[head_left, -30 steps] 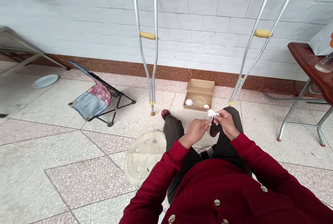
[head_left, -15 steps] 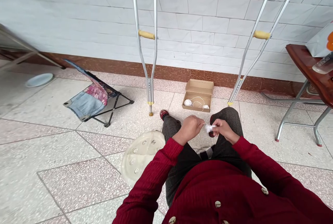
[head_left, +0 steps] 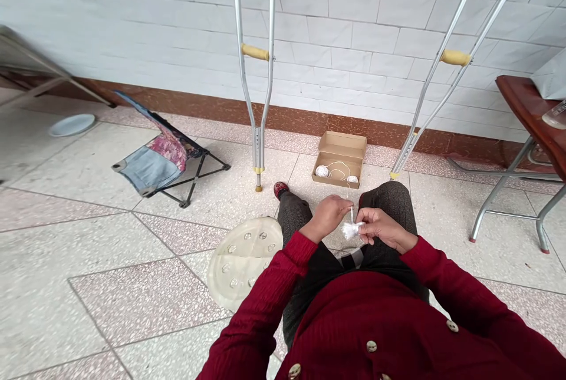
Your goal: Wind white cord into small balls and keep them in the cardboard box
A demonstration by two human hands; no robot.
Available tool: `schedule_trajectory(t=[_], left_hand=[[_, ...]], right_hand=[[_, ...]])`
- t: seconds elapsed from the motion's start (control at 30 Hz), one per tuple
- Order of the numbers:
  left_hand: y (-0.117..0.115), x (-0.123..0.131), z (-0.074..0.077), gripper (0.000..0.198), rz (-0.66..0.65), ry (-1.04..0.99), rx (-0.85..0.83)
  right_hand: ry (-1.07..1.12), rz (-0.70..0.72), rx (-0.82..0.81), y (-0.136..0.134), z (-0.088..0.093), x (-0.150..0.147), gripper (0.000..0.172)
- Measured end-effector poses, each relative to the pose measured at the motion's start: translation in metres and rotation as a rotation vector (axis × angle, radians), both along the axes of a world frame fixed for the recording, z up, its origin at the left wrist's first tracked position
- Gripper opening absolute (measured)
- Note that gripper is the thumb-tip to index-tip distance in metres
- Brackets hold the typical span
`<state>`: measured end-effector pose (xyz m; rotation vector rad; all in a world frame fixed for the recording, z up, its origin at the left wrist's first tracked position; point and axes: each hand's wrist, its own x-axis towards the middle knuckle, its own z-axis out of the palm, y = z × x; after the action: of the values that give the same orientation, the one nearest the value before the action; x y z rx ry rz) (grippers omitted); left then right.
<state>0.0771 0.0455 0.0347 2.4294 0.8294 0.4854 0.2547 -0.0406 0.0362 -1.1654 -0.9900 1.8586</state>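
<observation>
Above my lap, my right hand [head_left: 381, 228] pinches a small bundle of white yarn [head_left: 351, 230], whose loose, fluffy end points left. My left hand [head_left: 331, 215] is closed on a strand of white yarn [head_left: 352, 213] that stands up from the bundle between the two hands. Beyond my knees, an open cardboard box [head_left: 339, 143] rests on the floor. Inside it lie a larger white yarn ball [head_left: 322, 171] and a smaller white yarn ball [head_left: 352, 179], with loose yarn looping between them.
Two metal crutches, a left one [head_left: 257, 144] and a right one [head_left: 409, 143], lean on the tiled wall. A folding chair [head_left: 154, 168] stands at left, and a pale round cover [head_left: 241, 256] lies by my left leg. A brown table [head_left: 526, 109] stands at right.
The yarn bundle has moved slightly down and its fluffy end now shows more. My left hand has shifted a little right, with its strand now upright. The view has turned slightly left.
</observation>
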Motion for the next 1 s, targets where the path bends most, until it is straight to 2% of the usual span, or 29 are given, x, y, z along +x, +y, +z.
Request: schedule_trajectory(t=[0.07, 0.17, 0.27, 0.33, 0.4, 0.47, 0.53, 0.63, 0.7, 0.77, 0.83, 0.93, 1.0], left_hand=[[0.004, 0.000, 0.006, 0.027, 0.012, 0.087, 0.104], [0.000, 0.006, 0.014, 0.027, 0.069, 0.150, 0.143], [-0.015, 0.015, 0.011, 0.029, 0.088, 0.100, -0.014], [-0.023, 0.019, 0.003, 0.032, 0.080, 0.024, -0.156], [-0.026, 0.018, -0.008, 0.035, 0.097, -0.043, -0.265], [-0.023, 0.014, -0.016, 0.034, 0.160, -0.060, -0.312], [-0.015, 0.007, -0.020, 0.030, 0.184, -0.031, -0.276], [-0.002, -0.002, -0.015, 0.026, 0.092, 0.025, -0.119], [0.002, -0.002, -0.009, 0.027, 0.067, 0.053, -0.028], [0.002, 0.002, -0.002, 0.027, 0.100, 0.070, 0.016], [-0.003, 0.009, 0.002, 0.028, 0.135, 0.058, -0.018], [-0.015, 0.019, 0.004, 0.030, 0.176, -0.061, -0.227], [-0.021, 0.021, 0.003, 0.032, 0.202, -0.205, -0.403]], right_hand=[[-0.135, -0.014, 0.034, 0.004, -0.021, 0.003, 0.027], [-0.298, -0.286, 0.107, 0.023, -0.044, 0.009, 0.030], [-0.273, -0.626, 0.173, 0.043, -0.043, 0.013, 0.029], [-0.126, -0.731, 0.172, 0.050, -0.031, 0.012, 0.028], [0.039, -0.686, 0.112, 0.046, -0.015, 0.007, 0.029], [0.125, -0.543, 0.046, 0.034, -0.003, 0.002, 0.029], [0.106, -0.386, 0.016, 0.018, 0.000, -0.003, 0.026], [-0.026, -0.161, 0.032, 0.003, -0.012, -0.002, 0.023], [-0.158, -0.099, 0.069, 0.006, -0.027, 0.002, 0.024], [-0.267, -0.179, 0.101, 0.017, -0.041, 0.006, 0.026], [-0.302, -0.355, 0.135, 0.032, -0.047, 0.006, 0.027], [-0.209, -0.585, 0.197, 0.045, -0.040, -0.001, 0.027], [-0.095, -0.628, 0.205, 0.046, -0.028, -0.007, 0.025]])
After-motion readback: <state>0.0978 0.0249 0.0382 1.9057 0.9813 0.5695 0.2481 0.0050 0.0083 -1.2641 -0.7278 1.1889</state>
